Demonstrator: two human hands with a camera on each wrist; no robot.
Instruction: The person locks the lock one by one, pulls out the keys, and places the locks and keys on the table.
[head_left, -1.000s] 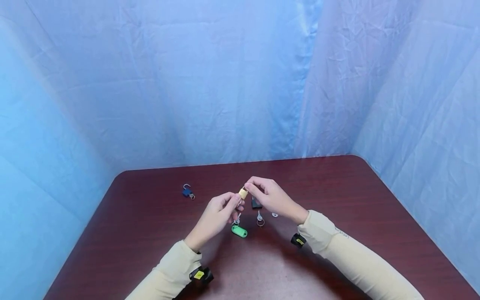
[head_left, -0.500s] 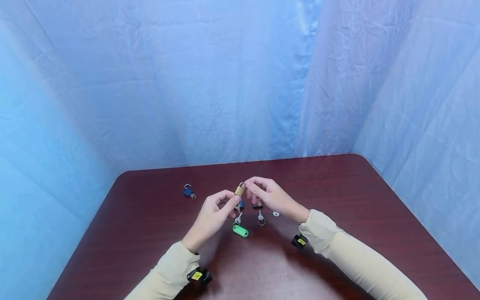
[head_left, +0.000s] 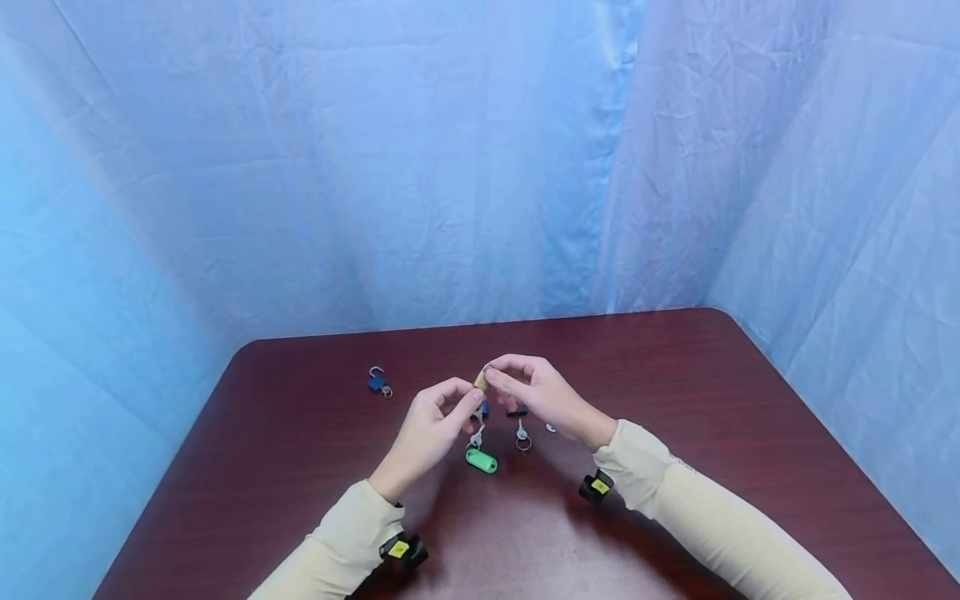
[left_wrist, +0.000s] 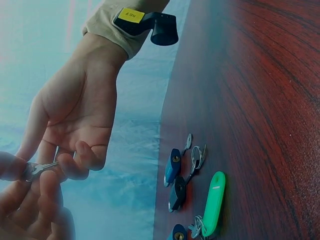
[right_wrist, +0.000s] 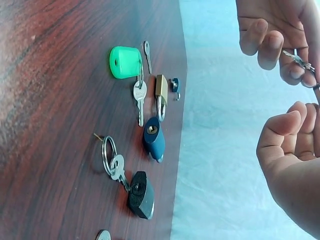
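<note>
Small brass padlock (head_left: 482,380), held above table between both hands: right hand (head_left: 542,393) pinches top/shackle end, left hand (head_left: 429,427) at lower end w/ a silver key (left_wrist: 41,168) pinched betw. thumb & fingers. Lock tilted, mostly hidden by fingertips, shackle state can't tell. Key small, flat, blade pointing toward right hand; whether it's in the keyhole can't tell

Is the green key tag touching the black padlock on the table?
Apart. The right wrist view shows bare table between the green key tag and the black padlock, with a blue padlock lying between them.
</note>
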